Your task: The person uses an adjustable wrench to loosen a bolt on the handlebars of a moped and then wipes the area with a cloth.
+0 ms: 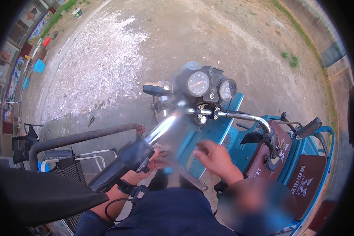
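Note:
I sit before the handlebar [165, 126] of a three-wheeled vehicle, its chrome bar crossing in front of me. My left hand [155, 160] is below the black left grip [124, 163], fingers closed near a small brownish piece that I cannot make out. To its right, my right hand [216, 159] hangs over the teal bodywork with its fingers half curled and slightly apart; nothing shows between them. A metal lever-like part [192, 179] lies below and between both hands. Blur covers the area around the fingertips.
Twin round gauges [198, 83] sit ahead, with a mirror [153, 89] to their left. A black-handled rail [82, 137] and folding chair [69, 169] stand at left. On the right is a teal vehicle with maroon seats [310, 185]. A blue basin [39, 66] lies far left.

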The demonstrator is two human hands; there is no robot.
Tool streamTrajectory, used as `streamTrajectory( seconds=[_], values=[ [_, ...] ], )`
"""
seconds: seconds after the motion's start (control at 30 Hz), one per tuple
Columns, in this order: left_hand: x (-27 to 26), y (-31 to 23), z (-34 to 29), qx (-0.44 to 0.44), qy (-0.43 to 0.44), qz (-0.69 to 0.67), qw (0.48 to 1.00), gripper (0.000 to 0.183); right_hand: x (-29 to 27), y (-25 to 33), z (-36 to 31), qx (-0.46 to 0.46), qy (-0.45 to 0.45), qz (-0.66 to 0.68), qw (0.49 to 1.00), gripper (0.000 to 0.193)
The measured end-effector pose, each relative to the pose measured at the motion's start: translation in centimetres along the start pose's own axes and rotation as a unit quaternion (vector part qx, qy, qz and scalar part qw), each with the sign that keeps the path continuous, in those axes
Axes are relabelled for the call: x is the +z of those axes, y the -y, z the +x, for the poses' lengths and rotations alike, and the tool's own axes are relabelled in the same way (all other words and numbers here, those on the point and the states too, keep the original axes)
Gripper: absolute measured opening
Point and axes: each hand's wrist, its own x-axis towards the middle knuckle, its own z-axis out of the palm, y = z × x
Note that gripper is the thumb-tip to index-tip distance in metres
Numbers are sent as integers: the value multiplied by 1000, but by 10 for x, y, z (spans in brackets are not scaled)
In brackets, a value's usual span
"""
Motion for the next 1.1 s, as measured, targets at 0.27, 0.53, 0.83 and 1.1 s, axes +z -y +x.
streamTrajectory(
  seconds=[0.27, 0.53, 0.83, 1.1],
  values=[
    [-25, 1, -18, 15, 4, 19, 1000, 39, -12, -16, 75, -17, -161, -244, 956, 29],
    [-29, 7, -26, 1, -25, -9, 1000, 36, -10, -18, 86, -59, -146, -301, 940, 24],
    [13, 5, 6, -40, -34, 52, 997, 25, -13, -15, 65, 21, -141, -250, 958, 28],
    [72, 27, 79, -62, 28, 52, 996, 28, -31, -52, -105, 124, 117, 244, 955, 32]
  ],
)
